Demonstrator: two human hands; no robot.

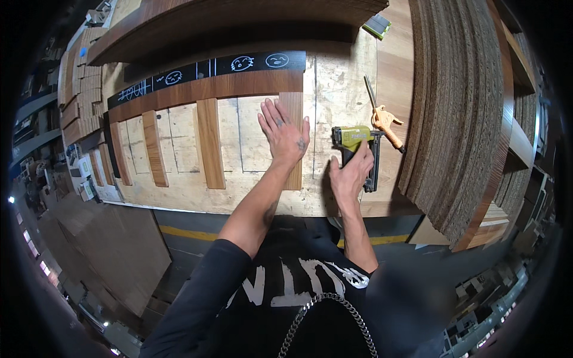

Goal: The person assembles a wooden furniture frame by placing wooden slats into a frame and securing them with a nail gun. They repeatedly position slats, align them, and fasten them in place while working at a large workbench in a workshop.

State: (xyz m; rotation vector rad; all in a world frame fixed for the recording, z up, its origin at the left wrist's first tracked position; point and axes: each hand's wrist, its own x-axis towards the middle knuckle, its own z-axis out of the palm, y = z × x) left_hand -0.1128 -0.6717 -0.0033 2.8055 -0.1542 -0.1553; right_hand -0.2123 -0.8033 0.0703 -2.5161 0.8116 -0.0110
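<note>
My left hand [284, 136] lies flat, fingers stretched, on the rightmost wooden slat [292, 173] of a ladder-like assembly. Its long reddish-brown board [206, 88] runs across the far side, and more slats, such as the middle one [210, 143], extend from it toward me. To the right, my right hand [353, 173] is over the handle of a green and black nail gun [353, 135] lying on its side on the bench. The fingers curl over the handle while the thumb sticks out to the left. The palm hides most of the handle.
An orange air blow gun [387, 122] lies beyond the nail gun. Tall stacks of boards [450, 107] line the right side. A dark strip with chalk-like drawings [256, 62] borders the assembly, and a large brown panel [239, 21] stands behind it. Small wood pieces [89, 89] are piled far left.
</note>
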